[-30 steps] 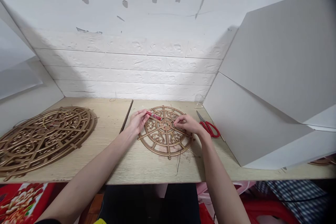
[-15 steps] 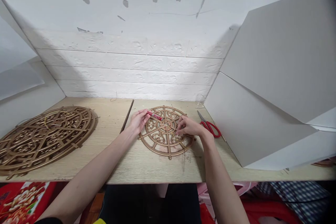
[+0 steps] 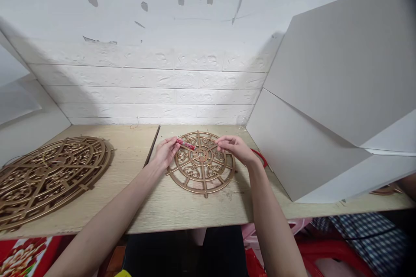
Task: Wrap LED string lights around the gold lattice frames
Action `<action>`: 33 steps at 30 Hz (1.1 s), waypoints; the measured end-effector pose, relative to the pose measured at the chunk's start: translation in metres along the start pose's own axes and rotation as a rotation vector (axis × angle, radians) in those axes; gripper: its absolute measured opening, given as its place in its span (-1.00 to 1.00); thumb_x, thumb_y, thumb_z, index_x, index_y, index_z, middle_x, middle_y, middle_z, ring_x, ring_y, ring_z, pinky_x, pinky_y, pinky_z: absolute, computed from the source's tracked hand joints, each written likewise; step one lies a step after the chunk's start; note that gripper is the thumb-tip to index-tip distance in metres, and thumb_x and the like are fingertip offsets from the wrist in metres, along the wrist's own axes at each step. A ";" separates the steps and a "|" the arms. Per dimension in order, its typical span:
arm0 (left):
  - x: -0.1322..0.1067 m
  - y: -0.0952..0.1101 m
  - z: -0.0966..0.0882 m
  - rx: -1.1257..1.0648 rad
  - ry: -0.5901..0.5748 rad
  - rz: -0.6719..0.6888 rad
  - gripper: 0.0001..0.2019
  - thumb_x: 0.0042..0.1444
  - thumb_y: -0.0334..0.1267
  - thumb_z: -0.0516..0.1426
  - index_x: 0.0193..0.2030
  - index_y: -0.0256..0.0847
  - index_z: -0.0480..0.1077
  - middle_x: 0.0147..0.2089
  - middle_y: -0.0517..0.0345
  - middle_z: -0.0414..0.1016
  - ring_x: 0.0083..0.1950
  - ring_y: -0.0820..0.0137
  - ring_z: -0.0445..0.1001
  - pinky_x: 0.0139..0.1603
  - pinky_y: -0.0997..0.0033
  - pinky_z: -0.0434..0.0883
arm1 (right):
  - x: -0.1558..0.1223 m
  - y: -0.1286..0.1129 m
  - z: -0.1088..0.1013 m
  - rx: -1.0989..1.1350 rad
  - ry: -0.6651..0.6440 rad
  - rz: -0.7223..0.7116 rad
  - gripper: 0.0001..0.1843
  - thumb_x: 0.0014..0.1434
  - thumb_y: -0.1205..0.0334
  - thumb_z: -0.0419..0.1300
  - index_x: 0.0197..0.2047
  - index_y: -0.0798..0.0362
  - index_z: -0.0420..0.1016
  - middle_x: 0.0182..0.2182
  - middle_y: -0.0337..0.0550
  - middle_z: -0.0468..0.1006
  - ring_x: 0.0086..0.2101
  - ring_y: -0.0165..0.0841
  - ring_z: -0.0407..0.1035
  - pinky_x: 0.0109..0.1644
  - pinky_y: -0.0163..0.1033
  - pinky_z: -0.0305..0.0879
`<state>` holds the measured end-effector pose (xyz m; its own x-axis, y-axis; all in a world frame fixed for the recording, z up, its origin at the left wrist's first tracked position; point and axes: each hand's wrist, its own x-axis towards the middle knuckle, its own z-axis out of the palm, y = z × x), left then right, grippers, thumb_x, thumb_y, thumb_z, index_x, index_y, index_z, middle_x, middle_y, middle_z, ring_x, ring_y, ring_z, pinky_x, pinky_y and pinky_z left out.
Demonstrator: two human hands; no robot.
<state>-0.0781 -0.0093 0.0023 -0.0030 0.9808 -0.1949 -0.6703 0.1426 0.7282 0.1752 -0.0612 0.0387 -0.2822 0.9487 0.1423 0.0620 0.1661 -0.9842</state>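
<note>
A round gold openwork panel (image 3: 205,195) with spokes and scrolls lies flat on the table in front of me. My left hand (image 3: 166,151) is closed around one end of a slim red tube (image 3: 186,144) with a pale band. Its other end points right, over the panel near the hub. Over the panel's upper right part, my right hand (image 3: 234,146) has thumb and fingertips pinched together; what they hold, if anything, is too small to make out. Red-handled scissors (image 3: 264,161) lie just right of that hand, mostly hidden behind it.
A stack of similar gold panels (image 3: 94,169) sits at the left of the wooden table (image 3: 156,220). White boards (image 3: 308,156) stand on the right side, and a white brick-patterned wall (image 3: 147,79) closes the back. A dark strip (image 3: 152,145) crosses the tabletop left of the panel.
My right hand has risen from the panel's right middle to its upper right, fingers now pinched forward, covering the scissors' blades. The left hand keeps the red tube. The view has shifted slightly.
</note>
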 end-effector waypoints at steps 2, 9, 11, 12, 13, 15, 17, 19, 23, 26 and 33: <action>-0.001 0.000 0.000 0.002 -0.005 0.003 -0.84 0.09 -0.60 0.08 -0.45 -0.40 0.42 -0.44 0.02 0.51 -0.46 0.56 0.49 -0.42 0.69 0.45 | -0.002 -0.004 -0.002 0.126 0.047 -0.045 -0.74 0.03 0.05 0.28 -0.33 0.09 0.54 -0.44 -0.17 0.52 -0.45 -0.45 0.33 -0.33 -0.32 0.25; -0.001 0.001 0.001 -0.008 -0.003 -0.007 -0.83 0.09 -0.61 0.07 -0.45 -0.40 0.42 -0.46 0.05 0.50 -0.47 0.56 0.48 -0.43 0.70 0.45 | -0.004 -0.004 -0.008 0.273 0.208 -0.154 -0.70 -0.14 0.10 0.40 -0.28 -0.01 0.57 -0.40 -0.19 0.54 -0.43 -0.41 0.34 -0.31 -0.27 0.29; 0.000 0.001 0.001 -0.013 -0.007 -0.011 -0.83 0.09 -0.61 0.07 -0.44 -0.40 0.42 -0.47 0.05 0.50 -0.49 0.57 0.47 -0.42 0.69 0.44 | -0.003 -0.001 -0.010 0.268 0.246 -0.162 -0.72 -0.15 0.11 0.40 -0.31 -0.02 0.57 -0.43 -0.20 0.52 -0.46 -0.43 0.31 -0.35 -0.28 0.27; 0.000 0.001 0.001 -0.015 -0.009 -0.013 -0.83 0.09 -0.61 0.07 -0.44 -0.40 0.42 -0.48 0.04 0.49 -0.49 0.57 0.46 -0.42 0.69 0.44 | -0.002 0.000 -0.011 0.260 0.274 -0.171 -0.73 -0.14 0.10 0.40 -0.33 -0.01 0.57 -0.46 -0.21 0.50 -0.49 -0.44 0.28 -0.37 -0.28 0.26; -0.001 0.001 0.001 -0.014 -0.009 -0.015 -0.84 0.09 -0.61 0.07 -0.44 -0.40 0.42 -0.48 0.04 0.49 -0.49 0.56 0.46 -0.42 0.69 0.44 | -0.001 0.001 -0.012 0.249 0.309 -0.184 -0.74 -0.12 0.09 0.38 -0.33 -0.01 0.57 -0.49 -0.23 0.47 -0.51 -0.45 0.25 -0.39 -0.29 0.24; -0.002 0.001 0.002 -0.012 -0.009 -0.017 -0.84 0.08 -0.61 0.07 -0.44 -0.40 0.41 -0.47 0.02 0.50 -0.48 0.55 0.47 -0.41 0.68 0.44 | 0.001 0.002 -0.014 0.236 0.391 -0.224 -0.75 -0.10 0.07 0.36 -0.33 0.01 0.57 -0.56 -0.25 0.39 -0.54 -0.46 0.18 -0.44 -0.29 0.20; -0.003 0.002 0.002 -0.012 -0.010 -0.018 -0.85 0.08 -0.61 0.07 -0.44 -0.41 0.41 -0.45 -0.01 0.51 -0.46 0.54 0.48 -0.39 0.67 0.45 | 0.002 0.002 -0.015 0.251 0.454 -0.277 -0.75 -0.10 0.07 0.36 -0.34 0.01 0.56 -0.59 -0.27 0.33 -0.56 -0.47 0.13 -0.49 -0.30 0.14; -0.004 0.003 0.003 -0.013 -0.017 -0.021 -0.85 0.08 -0.62 0.07 -0.43 -0.42 0.40 -0.43 -0.04 0.51 -0.45 0.53 0.49 -0.38 0.66 0.45 | 0.001 0.001 -0.016 0.276 0.476 -0.320 -0.76 -0.12 0.09 0.36 -0.36 0.00 0.55 -0.55 -0.26 0.35 -0.56 -0.48 0.10 -0.53 -0.30 0.09; -0.005 0.003 0.004 -0.020 -0.011 -0.023 -0.86 0.08 -0.62 0.07 -0.42 -0.43 0.40 -0.43 -0.06 0.51 -0.45 0.52 0.49 -0.39 0.67 0.45 | -0.004 -0.002 -0.018 0.339 0.447 -0.328 -0.79 -0.13 0.10 0.35 -0.37 -0.05 0.53 -0.38 -0.20 0.47 -0.60 -0.52 0.02 -0.63 -0.32 -0.07; -0.004 0.003 0.004 -0.032 -0.001 -0.031 -0.87 0.08 -0.61 0.09 -0.41 -0.41 0.41 -0.44 -0.03 0.51 -0.45 0.52 0.49 -0.41 0.67 0.45 | -0.008 -0.005 -0.020 0.353 0.464 -0.308 -0.77 -0.15 0.08 0.36 -0.37 -0.07 0.53 -0.42 -0.20 0.48 -0.63 -0.52 0.00 -0.68 -0.33 -0.15; -0.001 0.002 0.000 -0.011 -0.013 -0.030 -0.88 0.08 -0.59 0.09 -0.40 -0.40 0.41 -0.45 0.01 0.51 -0.44 0.54 0.49 -0.37 0.68 0.45 | -0.046 -0.005 -0.017 0.146 0.452 -0.234 -0.82 -0.11 0.12 0.39 -0.38 -0.05 0.60 -0.38 -0.14 0.57 -0.44 -0.35 0.38 -0.40 -0.21 0.32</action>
<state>-0.0792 -0.0101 0.0041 0.0271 0.9778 -0.2076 -0.6782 0.1706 0.7148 0.2043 -0.1008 0.0388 0.1701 0.9175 0.3595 -0.0963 0.3785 -0.9206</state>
